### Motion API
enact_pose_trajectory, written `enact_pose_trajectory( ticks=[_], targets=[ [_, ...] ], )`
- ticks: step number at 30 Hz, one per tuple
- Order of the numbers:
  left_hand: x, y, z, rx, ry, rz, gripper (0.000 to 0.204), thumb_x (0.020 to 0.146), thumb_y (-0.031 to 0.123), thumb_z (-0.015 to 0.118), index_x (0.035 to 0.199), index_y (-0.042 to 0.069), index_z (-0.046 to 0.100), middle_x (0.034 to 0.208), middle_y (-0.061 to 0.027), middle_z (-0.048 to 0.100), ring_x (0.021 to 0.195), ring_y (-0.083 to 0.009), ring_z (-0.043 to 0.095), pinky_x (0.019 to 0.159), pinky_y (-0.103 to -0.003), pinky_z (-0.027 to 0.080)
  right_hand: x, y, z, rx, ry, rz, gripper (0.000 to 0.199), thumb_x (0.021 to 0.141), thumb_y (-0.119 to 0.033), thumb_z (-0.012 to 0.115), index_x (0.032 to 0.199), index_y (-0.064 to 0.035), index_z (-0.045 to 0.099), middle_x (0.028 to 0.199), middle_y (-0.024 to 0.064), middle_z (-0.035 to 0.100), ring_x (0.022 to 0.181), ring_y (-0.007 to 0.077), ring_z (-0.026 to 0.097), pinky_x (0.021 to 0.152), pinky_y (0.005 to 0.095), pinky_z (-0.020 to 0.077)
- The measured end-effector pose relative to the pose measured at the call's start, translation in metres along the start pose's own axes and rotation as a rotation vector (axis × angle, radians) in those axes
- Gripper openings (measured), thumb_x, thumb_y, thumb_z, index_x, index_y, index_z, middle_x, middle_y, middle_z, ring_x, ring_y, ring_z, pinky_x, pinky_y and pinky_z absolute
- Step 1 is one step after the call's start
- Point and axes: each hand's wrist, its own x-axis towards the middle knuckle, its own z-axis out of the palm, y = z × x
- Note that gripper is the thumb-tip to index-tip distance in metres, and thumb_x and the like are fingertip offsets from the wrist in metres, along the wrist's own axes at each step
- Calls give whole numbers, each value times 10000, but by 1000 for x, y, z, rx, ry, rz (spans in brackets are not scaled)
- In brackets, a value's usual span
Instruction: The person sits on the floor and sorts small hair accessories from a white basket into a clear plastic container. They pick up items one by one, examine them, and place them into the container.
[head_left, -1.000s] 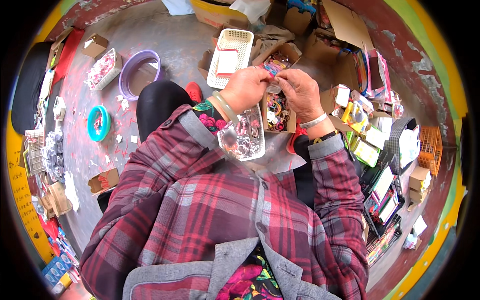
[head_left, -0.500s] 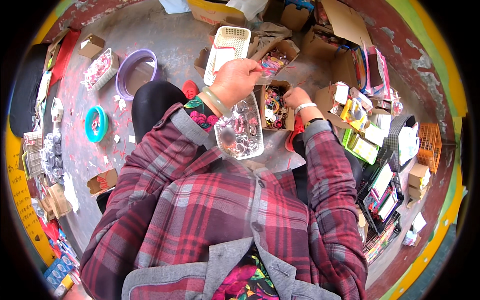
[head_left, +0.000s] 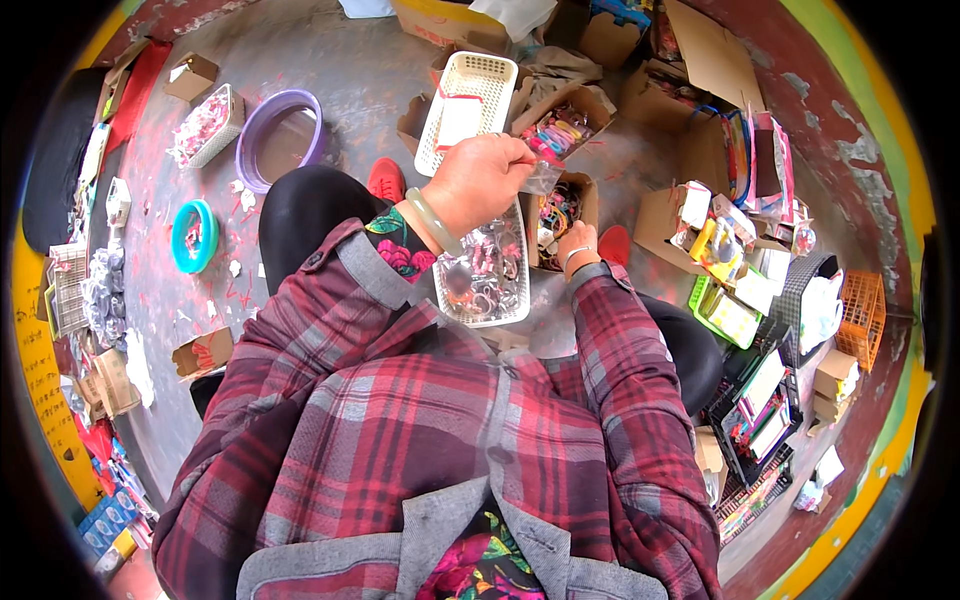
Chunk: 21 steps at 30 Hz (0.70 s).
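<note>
My left hand (head_left: 482, 182) pinches a small clear plastic bag (head_left: 543, 178), fingertips pressed together. Under its wrist stands a white plastic basket (head_left: 437, 300) of small pink, white and dark pieces, some seemingly in clear wrapping. My right hand (head_left: 577, 246) is at the near right side of a cardboard box (head_left: 587, 190) holding mixed hair ties (head_left: 556, 212). Its fingers curl downward, and whatever is between them is hidden. Just beyond my left hand, a longer white basket (head_left: 508, 72) holds a white card (head_left: 459, 120) with a red strip.
Another carton (head_left: 602, 102) contains brightly coloured bands (head_left: 557, 130). On the left floor stand a purple tub (head_left: 242, 150), a turquoise basin (head_left: 178, 240) and a basket of pink-and-white pieces (head_left: 222, 148). Cartons, a green tray (head_left: 735, 325) and black crates (head_left: 745, 465) crowd the right side.
My right hand has moved nearer and a little left, from the box's far right side to its near right corner. The clear bag at my left fingertips shows more plainly now.
</note>
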Motion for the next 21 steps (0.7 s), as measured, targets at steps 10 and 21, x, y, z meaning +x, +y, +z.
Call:
enact_pose_trajectory(
  ticks=[10,21],
  targets=[
    [0,-7,2,-22,3,-1,143,782,126,584,840,3,627,734,-137,611,676,-225,594,617,-301,456,6,10,0,136,94,169,253,830,-203,476,954,-83,662,999,79,630,972,249,556,773,341,462],
    [-1,-7,1,-27,-6,-45,135,782,119,564,835,10,624,721,-131,612,681,-202,600,625,-294,461,-27,93,-83,1166,-90,-50,201,668,-94,680,847,-27,618,751,40,595,699,151,593,578,275,514]
  ],
)
